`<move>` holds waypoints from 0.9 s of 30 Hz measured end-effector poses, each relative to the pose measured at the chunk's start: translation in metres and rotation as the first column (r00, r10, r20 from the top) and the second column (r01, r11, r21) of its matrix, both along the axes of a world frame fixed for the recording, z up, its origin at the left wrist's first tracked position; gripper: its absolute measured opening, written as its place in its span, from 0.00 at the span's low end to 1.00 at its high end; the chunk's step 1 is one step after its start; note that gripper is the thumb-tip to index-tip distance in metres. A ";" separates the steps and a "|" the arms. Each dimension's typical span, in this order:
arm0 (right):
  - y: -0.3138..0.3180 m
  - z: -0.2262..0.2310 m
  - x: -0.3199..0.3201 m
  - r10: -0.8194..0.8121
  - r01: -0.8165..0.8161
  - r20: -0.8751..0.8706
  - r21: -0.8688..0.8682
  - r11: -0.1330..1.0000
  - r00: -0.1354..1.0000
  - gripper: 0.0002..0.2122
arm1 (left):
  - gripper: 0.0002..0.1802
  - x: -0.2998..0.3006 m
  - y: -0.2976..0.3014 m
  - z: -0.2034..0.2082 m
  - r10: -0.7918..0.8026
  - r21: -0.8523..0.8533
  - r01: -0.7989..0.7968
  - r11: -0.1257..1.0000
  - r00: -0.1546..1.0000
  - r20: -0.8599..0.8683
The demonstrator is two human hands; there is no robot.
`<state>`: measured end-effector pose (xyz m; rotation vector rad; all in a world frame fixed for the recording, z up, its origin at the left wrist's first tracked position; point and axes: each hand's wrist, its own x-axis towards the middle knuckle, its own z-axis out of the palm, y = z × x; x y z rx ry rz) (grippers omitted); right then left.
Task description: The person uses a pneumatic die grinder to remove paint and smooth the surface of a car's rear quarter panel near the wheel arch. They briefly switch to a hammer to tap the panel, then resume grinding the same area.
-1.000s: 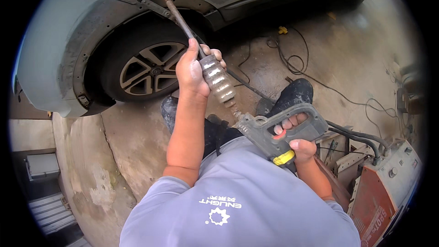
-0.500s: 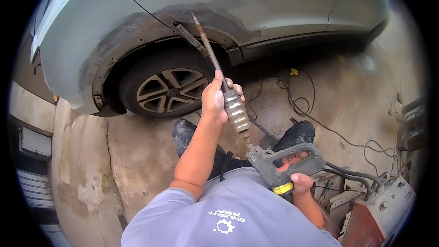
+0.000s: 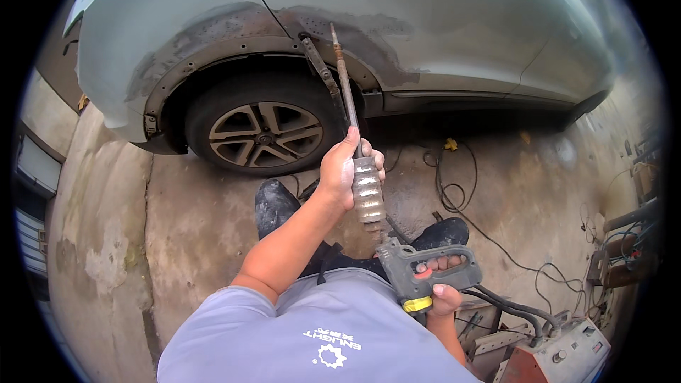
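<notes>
A dent puller gun [image 3: 399, 269] with a grey pistol-style body, red trigger and yellow band lies across my lap side. My right hand [image 3: 445, 296] is closed round its handle, fingers through the loop by the trigger. From its front runs a long steel rod [image 3: 345, 81] carrying a ribbed slide weight [image 3: 367, 191]. My left hand [image 3: 344, 168] wraps the rod at the weight's upper end. The pointed rod tip overlaps a sanded grey patch [image 3: 376, 42] on the car panel; whether it touches, I cannot tell. A dark metal bar [image 3: 320, 69] hangs at the wheel arch beside the rod.
The car's wheel [image 3: 266, 135] stands ahead, left of the rod. A black cable [image 3: 489, 237] with a yellow plug [image 3: 451, 144] snakes over the concrete floor [image 3: 198, 220]. At lower right, a red and grey power unit [image 3: 567, 351] joins thick hoses. My knees are bent below the rod.
The view has shifted, so the car and wheel sit a little lower and further right. Both hands keep their hold on the dent puller, its rod now more upright in view.
</notes>
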<state>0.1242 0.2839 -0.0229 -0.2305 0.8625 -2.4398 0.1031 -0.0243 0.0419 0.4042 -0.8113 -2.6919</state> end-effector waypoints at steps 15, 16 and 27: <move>-0.006 0.009 -0.002 -0.021 0.018 0.043 0.065 0.998 0.999 0.24 | 0.26 0.007 -0.015 -0.022 0.075 -0.201 -0.043 0.979 0.985 0.155; -0.008 0.011 -0.004 -0.022 0.019 0.046 0.063 0.998 0.999 0.24 | 0.26 0.006 -0.015 -0.021 0.076 -0.213 -0.042 0.976 0.985 0.154; 0.005 -0.014 -0.008 0.055 -0.055 -0.011 -0.048 0.997 0.998 0.29 | 0.26 0.006 -0.019 -0.018 0.070 -0.227 -0.036 0.973 0.987 0.144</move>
